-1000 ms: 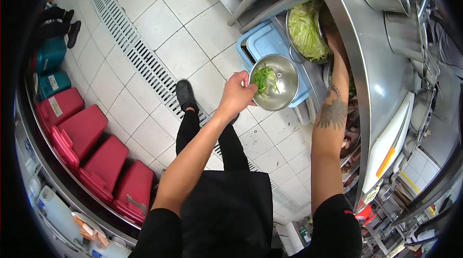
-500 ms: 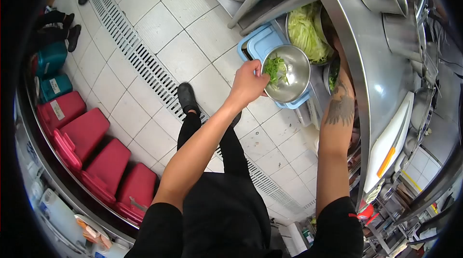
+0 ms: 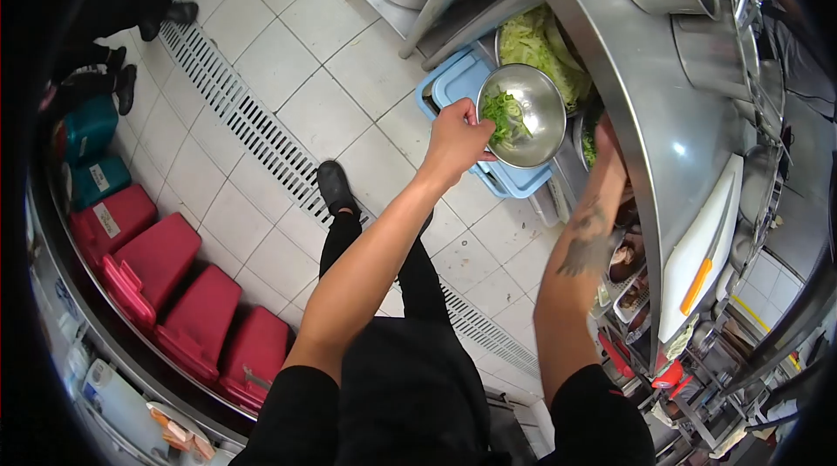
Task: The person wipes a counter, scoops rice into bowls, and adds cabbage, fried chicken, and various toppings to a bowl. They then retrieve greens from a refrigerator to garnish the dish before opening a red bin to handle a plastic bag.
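Observation:
My left hand (image 3: 458, 142) is closed on the rim of a steel bowl (image 3: 545, 122). Chopped green herbs (image 3: 501, 115) lie inside it, on the side by my thumb. My right hand (image 3: 608, 145) reaches under the edge of the steel counter, at a round container of chopped greens (image 3: 589, 145); its fingers are mostly hidden, so I cannot see what they hold. Behind the steel bowl, a larger bowl of shredded lettuce (image 3: 534, 43) stands partly under the counter. Below the bowl are light blue plastic lids or boxes (image 3: 520, 180).
The steel counter (image 3: 641, 117) overhangs on the right, with a knife with an orange handle (image 3: 696, 287) on a white cutting board (image 3: 680, 305). Red bins (image 3: 199, 313) line the left. A floor drain grate (image 3: 235, 95) crosses the tiles. Other people's feet (image 3: 126, 87) show upper left.
My right hand has drawn back from deep beside the lettuce to the container of chopped greens. The steel bowl stays in my left hand. The camera view has shifted slightly.

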`<state>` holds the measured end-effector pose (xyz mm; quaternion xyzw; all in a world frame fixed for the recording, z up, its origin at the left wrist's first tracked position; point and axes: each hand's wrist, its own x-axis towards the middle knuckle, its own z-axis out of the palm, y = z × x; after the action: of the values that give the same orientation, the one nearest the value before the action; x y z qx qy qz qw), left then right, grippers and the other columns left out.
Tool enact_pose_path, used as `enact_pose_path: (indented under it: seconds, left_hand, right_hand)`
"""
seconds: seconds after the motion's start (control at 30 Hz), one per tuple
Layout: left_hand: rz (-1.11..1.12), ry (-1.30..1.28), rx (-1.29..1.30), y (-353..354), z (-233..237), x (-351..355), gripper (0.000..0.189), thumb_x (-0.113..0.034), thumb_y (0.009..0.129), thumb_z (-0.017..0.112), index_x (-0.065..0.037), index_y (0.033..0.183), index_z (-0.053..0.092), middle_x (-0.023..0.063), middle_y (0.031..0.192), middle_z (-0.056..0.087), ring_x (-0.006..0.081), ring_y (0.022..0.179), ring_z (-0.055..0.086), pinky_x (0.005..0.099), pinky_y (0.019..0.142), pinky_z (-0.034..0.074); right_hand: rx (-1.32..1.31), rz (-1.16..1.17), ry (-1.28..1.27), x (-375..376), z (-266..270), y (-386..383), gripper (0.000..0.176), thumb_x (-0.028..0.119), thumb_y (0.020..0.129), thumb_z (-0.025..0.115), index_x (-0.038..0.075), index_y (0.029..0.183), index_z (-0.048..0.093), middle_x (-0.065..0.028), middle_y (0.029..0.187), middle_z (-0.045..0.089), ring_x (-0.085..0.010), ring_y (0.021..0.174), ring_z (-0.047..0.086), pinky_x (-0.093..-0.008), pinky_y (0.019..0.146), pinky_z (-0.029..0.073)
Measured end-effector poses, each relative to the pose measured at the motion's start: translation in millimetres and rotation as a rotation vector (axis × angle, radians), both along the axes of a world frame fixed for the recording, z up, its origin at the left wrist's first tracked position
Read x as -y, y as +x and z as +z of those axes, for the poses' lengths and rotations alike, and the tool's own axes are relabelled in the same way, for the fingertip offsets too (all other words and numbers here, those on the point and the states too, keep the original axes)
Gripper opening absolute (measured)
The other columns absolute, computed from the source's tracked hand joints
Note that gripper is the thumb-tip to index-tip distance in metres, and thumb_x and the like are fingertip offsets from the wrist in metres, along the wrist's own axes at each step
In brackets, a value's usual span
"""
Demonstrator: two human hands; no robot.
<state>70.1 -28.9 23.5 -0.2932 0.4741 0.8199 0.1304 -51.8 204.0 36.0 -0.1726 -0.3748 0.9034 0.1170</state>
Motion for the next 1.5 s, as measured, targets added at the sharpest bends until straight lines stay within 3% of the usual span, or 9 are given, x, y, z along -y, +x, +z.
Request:
enact_pose_path:
  seconds: [0.13, 0.23, 0.33, 0.47, 0.63, 0.8, 0.87, 1.23, 1.5]
  left_hand:
    - [0.004, -0.025, 0.012, -2.9, 8.3, -8.9, 0.026, -0.001, 0.078, 0.057, -0.003, 0.063, 0.035, 0.0086, 0.065, 0.049, 0.0168, 0.054, 0.057, 0.0326, 0.045, 0.057]
    - [-0.174, -0.384, -0.132, 17.5, 10.5, -6.8, 0.021, -0.002, 0.077, 0.057, 0.0, 0.066, 0.038, 0.0128, 0.075, 0.051, 0.0214, 0.07, 0.062, 0.0357, 0.048, 0.056]
    - [-0.231, -0.193, 0.066, 55.7, 53.1, 3.4, 0.02, -0.002, 0.077, 0.057, -0.001, 0.068, 0.039, 0.0104, 0.078, 0.05, 0.0195, 0.075, 0.061, 0.0357, 0.051, 0.056]
    - [-0.35, -0.026, 0.103, 113.8, 75.0, 13.8, 0.02, 0.0, 0.078, 0.057, -0.006, 0.068, 0.041, 0.0039, 0.075, 0.049, 0.0153, 0.07, 0.056, 0.0351, 0.058, 0.059]
    - [-0.477, 0.082, 0.028, 133.6, 179.3, 23.7, 0.02, -0.002, 0.085, 0.056, -0.008, 0.073, 0.042, 0.0034, 0.079, 0.053, 0.0132, 0.071, 0.057, 0.0337, 0.057, 0.059]
    - [-0.676, 0.119, -0.11, 112.4, 242.6, 33.9, 0.018, -0.002, 0.086, 0.06, -0.007, 0.077, 0.046, 0.0048, 0.087, 0.058, 0.0176, 0.077, 0.063, 0.0353, 0.06, 0.06]
    - [-0.761, 0.081, -0.13, 96.9, 272.0, 20.1, 0.014, -0.001, 0.086, 0.06, -0.006, 0.079, 0.049, 0.0058, 0.089, 0.059, 0.0187, 0.078, 0.064, 0.0367, 0.061, 0.06]
    - [-0.916, 0.252, -0.26, 81.9, 299.9, -4.2, 0.007, -0.01, 0.087, 0.061, -0.005, 0.087, 0.055, 0.0026, 0.091, 0.054, 0.0137, 0.091, 0.058, 0.0389, 0.074, 0.059]
    - [-0.217, 0.266, -0.182, 158.5, 298.0, -22.3, 0.009, -0.008, 0.084, 0.06, -0.001, 0.082, 0.054, 0.006, 0.086, 0.057, 0.016, 0.083, 0.062, 0.0357, 0.069, 0.06]
  right_hand:
    - [0.177, 0.131, 0.342, 56.2, 26.9, 80.0, 0.019, 0.0, 0.091, 0.053, 0.0, 0.11, 0.055, -0.0114, 0.103, 0.061, -0.0154, 0.083, 0.062, -0.0246, 0.061, 0.051]
    - [0.53, 0.899, 1.162, 67.6, 57.1, 118.5, 0.03, 0.003, 0.082, 0.061, -0.003, 0.112, 0.06, -0.0171, 0.109, 0.062, -0.0199, 0.079, 0.065, -0.031, 0.069, 0.053]
    - [0.079, 0.761, 1.754, 79.1, 117.0, 146.4, 0.037, 0.006, 0.078, 0.061, 0.003, 0.115, 0.06, -0.0142, 0.1, 0.065, -0.0232, 0.074, 0.066, -0.0325, 0.067, 0.052]
    - [0.078, 0.588, 1.655, 96.9, 238.0, 182.1, 0.017, 0.007, 0.08, 0.06, 0.0, 0.096, 0.065, -0.0148, 0.085, 0.063, -0.0246, 0.064, 0.062, -0.0317, 0.059, 0.051]
    - [-0.141, 0.781, 2.065, 100.8, 279.6, 226.7, 0.032, 0.022, 0.078, 0.067, 0.012, 0.108, 0.063, -0.0111, 0.127, 0.047, -0.0313, 0.122, 0.036, -0.0508, 0.088, 0.037]
    - [0.318, 0.097, 2.032, 41.6, 317.8, 249.6, 0.038, 0.028, 0.079, 0.065, 0.009, 0.112, 0.06, -0.0162, 0.119, 0.053, -0.0338, 0.114, 0.046, -0.0517, 0.084, 0.041]
    - [0.442, 0.687, 1.497, 2.5, 319.6, 257.8, 0.034, 0.025, 0.082, 0.06, 0.004, 0.109, 0.059, -0.0187, 0.094, 0.063, -0.0359, 0.089, 0.059, -0.0462, 0.076, 0.047]
    - [0.166, 0.443, 1.048, -31.0, 322.1, 275.7, 0.033, 0.004, 0.085, 0.052, -0.003, 0.117, 0.056, -0.0123, 0.108, 0.063, -0.0185, 0.097, 0.058, -0.0314, 0.086, 0.045]
    - [0.004, 1.012, 0.976, -48.9, 325.8, 174.2, 0.031, 0.006, 0.086, 0.058, -0.002, 0.116, 0.053, -0.0093, 0.104, 0.058, -0.0189, 0.087, 0.058, -0.0309, 0.08, 0.048]
